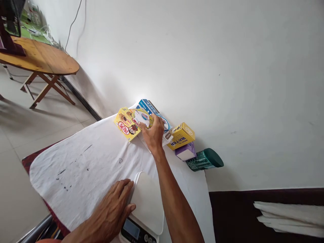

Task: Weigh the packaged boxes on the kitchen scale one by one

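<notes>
My right hand (154,134) reaches to the far end of the table, thumb and fingers closed around a small yellow-and-white packet (143,117). That packet is among a yellow snack box (126,126) with a cartoon figure and a blue-and-white box (148,105). My left hand (113,204) lies flat, fingers stretched out, against the left side of a white kitchen scale (148,202). The scale has a small display (131,230) and round buttons at its near end; its platform carries nothing. My right forearm passes over the scale's right side.
Right of my right hand stand a yellow box marked WATER (181,136), a purple-and-white pack (186,152) and a dark green canister (205,159), near the wall (227,84). A white cloth (101,162) covers the table. A round wooden table (48,59) stands far left.
</notes>
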The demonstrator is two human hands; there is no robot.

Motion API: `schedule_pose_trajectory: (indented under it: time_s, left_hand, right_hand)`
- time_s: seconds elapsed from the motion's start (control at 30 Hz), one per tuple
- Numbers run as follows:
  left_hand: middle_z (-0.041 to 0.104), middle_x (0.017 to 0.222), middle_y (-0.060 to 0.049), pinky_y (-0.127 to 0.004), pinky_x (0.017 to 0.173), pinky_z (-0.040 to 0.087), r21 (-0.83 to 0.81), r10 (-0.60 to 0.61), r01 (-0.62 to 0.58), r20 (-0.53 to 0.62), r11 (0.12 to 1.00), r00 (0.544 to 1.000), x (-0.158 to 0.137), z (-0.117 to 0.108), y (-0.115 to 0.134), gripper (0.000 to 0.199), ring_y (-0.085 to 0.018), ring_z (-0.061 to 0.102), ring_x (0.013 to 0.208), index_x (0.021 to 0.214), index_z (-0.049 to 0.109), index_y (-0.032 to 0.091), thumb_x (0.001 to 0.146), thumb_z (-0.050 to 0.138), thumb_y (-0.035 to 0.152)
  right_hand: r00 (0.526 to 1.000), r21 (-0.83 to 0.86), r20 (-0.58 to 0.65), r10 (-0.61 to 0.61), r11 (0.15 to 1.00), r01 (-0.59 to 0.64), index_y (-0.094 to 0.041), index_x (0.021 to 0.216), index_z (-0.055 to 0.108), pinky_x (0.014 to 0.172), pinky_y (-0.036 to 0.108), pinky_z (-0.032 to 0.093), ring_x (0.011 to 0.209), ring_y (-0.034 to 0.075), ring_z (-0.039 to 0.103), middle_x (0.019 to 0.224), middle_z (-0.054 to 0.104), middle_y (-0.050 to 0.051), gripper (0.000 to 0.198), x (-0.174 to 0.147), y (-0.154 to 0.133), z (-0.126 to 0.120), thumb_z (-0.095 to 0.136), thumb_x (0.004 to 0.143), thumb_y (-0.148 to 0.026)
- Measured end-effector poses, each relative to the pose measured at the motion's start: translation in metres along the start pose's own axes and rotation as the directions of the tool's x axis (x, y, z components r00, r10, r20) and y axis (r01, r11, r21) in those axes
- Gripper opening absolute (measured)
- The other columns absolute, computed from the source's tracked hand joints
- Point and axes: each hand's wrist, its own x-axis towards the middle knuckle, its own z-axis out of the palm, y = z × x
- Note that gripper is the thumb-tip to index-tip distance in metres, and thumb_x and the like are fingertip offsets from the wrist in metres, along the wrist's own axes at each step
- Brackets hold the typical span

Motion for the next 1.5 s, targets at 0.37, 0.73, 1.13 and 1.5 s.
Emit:
schedule_pose_trajectory:
  time_s: [0.37,0.73,1.13,1.5]
  left_hand:
    - [0.057,0.144,-0.011,-0.041,0.109,0.054,0.007,-0.012,0.012,-0.046,1.000,0.999,-0.003,0.008,-0.007,0.048,-0.025,0.061,0.131,0.153,0.038,0.029,0.106,0.043,0.023]
    - [0.056,0.143,-0.010,-0.039,0.108,0.054,0.055,-0.037,0.038,-0.014,0.998,0.999,0.000,0.012,-0.018,0.042,-0.026,0.061,0.129,0.149,0.044,0.029,0.107,0.043,0.035]
    - [0.060,0.137,-0.009,-0.036,0.101,0.058,0.148,0.054,-0.049,-0.030,0.988,0.998,0.005,0.014,-0.025,0.044,-0.025,0.067,0.118,0.149,0.044,0.026,0.107,0.041,0.040]
    - [0.064,0.131,-0.008,-0.034,0.097,0.061,0.250,0.084,-0.077,-0.020,0.965,0.996,0.011,0.012,-0.027,0.040,-0.024,0.070,0.115,0.142,0.048,0.024,0.107,0.041,0.040]
  right_hand:
    - [0.936,0.046,0.249,0.248,0.962,-0.267,-0.027,0.137,0.054,0.089,0.042,0.059,0.112,0.028,0.067,0.130,0.065,0.009,0.053,-0.193,0.040,-0.141,0.070,0.088,-0.039]
    - [0.915,0.028,0.321,0.244,0.963,-0.266,-0.033,0.154,0.036,0.101,0.044,0.059,0.130,0.030,0.057,0.141,0.055,0.010,0.078,-0.261,0.034,-0.139,0.068,0.084,-0.017]
    - [0.882,0.099,0.347,0.318,0.923,-0.372,-0.026,0.139,0.054,0.095,0.037,0.059,0.116,0.026,0.062,0.128,0.061,0.008,0.064,-0.258,0.041,-0.145,0.074,0.079,-0.017]
    - [0.698,-0.133,-0.251,0.671,0.690,-0.711,-0.017,0.108,0.066,0.084,0.043,0.053,0.092,0.030,0.065,0.107,0.069,0.014,0.054,-0.211,0.208,-0.167,0.072,0.071,-0.056]
